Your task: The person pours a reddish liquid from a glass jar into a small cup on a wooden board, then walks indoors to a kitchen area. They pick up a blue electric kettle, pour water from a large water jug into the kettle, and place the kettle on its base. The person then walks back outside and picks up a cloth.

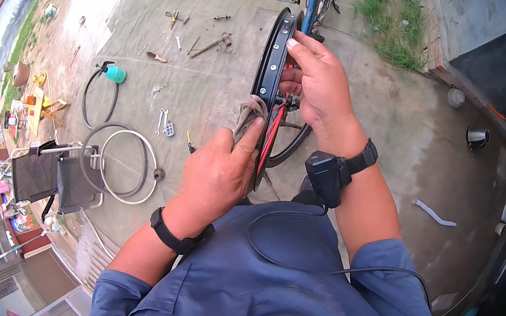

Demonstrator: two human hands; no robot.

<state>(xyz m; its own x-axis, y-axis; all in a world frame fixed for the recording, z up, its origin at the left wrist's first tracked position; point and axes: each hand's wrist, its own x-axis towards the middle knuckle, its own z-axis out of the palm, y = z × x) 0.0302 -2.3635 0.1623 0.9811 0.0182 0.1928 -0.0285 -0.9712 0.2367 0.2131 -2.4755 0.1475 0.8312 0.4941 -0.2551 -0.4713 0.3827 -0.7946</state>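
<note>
A black bicycle wheel rim (270,65) with a row of silver spoke nipples stands upright in front of me. Red spokes (274,128) run inward from it. My left hand (218,166) presses a dirty grey rag (249,114) against the rim's outer face, fingers closed over the cloth. Higher up, my right hand (323,83) is closed on the rim from the right side, thumb on its edge and the other fingers curled among the spokes. The wheel's lower part is partly hidden behind my left hand.
A blue bicycle (314,2) is beyond the wheel. Wrenches (160,122) and other tools lie on the concrete to the left. Nearby are a teal bottle (115,74) with a hose, dark and white hoops (157,159) and a folding chair (58,177). A white strip (433,213) lies right.
</note>
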